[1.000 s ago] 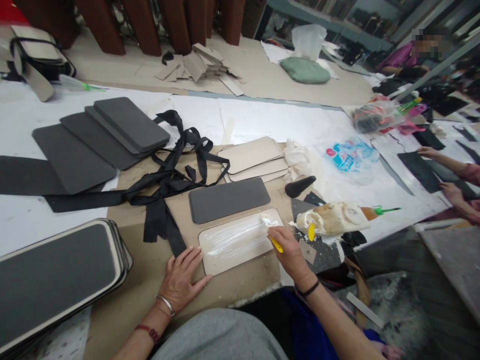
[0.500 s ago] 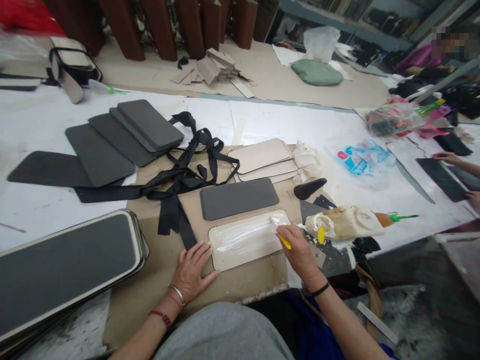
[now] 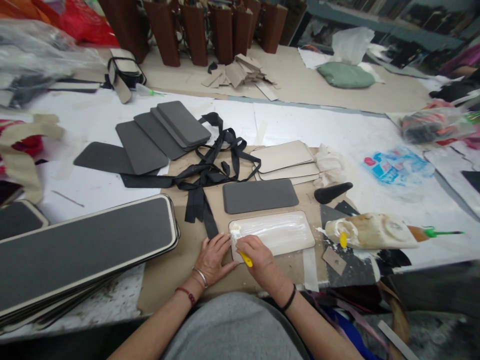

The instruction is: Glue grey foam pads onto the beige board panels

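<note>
A cream rectangular panel [image 3: 277, 235] with rounded corners lies flat, streaked with wet white glue. My right hand [image 3: 258, 257] grips a yellow-handled brush [image 3: 245, 258], its white-coated tip against the panel's upper left corner. At the panel's left edge, my left hand [image 3: 213, 257] rests with fingers stretched and thumb apart, holding nothing. Just behind the panel sits a dark grey panel [image 3: 260, 195]. To the right, a glue-crusted container [image 3: 371, 230] lies on its side with white glue at its mouth and a yellow piece [image 3: 343, 239] there.
Black strap [image 3: 210, 170] tangles beside fanned grey panels [image 3: 142, 147]. Cream panels [image 3: 287, 157] are stacked behind. Long grey boards with cream edges [image 3: 86, 240] pile up at left. A black curved object [image 3: 333, 192], a plastic wrapper [image 3: 397, 165] and a green pouch [image 3: 345, 75] lie at right.
My right hand has swept the brush leftward across the cream panel, from its upper right to its upper left corner. My left hand stays at the panel's edge. The view has turned left.
</note>
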A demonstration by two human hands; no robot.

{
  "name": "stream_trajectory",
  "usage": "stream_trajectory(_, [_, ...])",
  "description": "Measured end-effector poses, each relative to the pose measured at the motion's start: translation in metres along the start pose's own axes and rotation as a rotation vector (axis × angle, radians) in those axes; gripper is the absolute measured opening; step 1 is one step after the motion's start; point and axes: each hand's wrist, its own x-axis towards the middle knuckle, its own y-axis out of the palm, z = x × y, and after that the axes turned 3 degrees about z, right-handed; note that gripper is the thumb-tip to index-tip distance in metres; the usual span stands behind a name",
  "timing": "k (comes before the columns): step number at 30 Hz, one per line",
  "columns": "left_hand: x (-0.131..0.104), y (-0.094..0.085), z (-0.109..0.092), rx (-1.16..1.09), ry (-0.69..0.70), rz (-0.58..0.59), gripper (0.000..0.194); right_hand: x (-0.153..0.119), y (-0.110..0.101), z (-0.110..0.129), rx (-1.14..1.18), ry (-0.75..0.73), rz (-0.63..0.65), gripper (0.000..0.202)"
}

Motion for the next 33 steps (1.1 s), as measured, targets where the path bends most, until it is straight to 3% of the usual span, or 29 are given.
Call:
stream_trajectory(4, [0.000, 0.000, 0.000, -0.012, -0.014, -0.007, 0.049, -0.014, -0.002, 0.004, 0.033, -0.001, 0.046, 0.027])
stream_trajectory(10, [-0.001, 0.001, 0.000, -0.020, -0.018, -0.014, 0.048, -0.051, -0.024, 0.007, 0.123, 0.073, 0.037, 0.026])
stream_trajectory(13, [-0.001, 0.002, 0.000, -0.006, -0.014, -0.007, 0.048, -0.057, -0.023, 0.012, 0.194, 0.144, -0.093, 0.023])
stream_trajectory(18, [-0.001, 0.002, 0.001, 0.027, 0.001, 0.005, 0.049, -0.053, 0.000, 0.013, 0.293, 0.330, -0.371, 0.012])
stream_trajectory(24, [0.000, 0.001, 0.000, 0.067, 0.017, -0.011, 0.049, -0.072, -0.003, -0.001, 0.218, 0.523, -0.512, 0.013])
stream_trajectory(29, [0.000, 0.001, 0.000, 0.105, 0.031, -0.016, 0.047, -0.074, -0.008, 0.004, 0.230, 0.528, -0.506, 0.013])
stream_trajectory(33, [-0.001, 0.004, 0.003, 0.132, 0.053, -0.035, 0.046, -0.088, -0.019, -0.021, 0.076, 0.540, -0.583, 0.015])
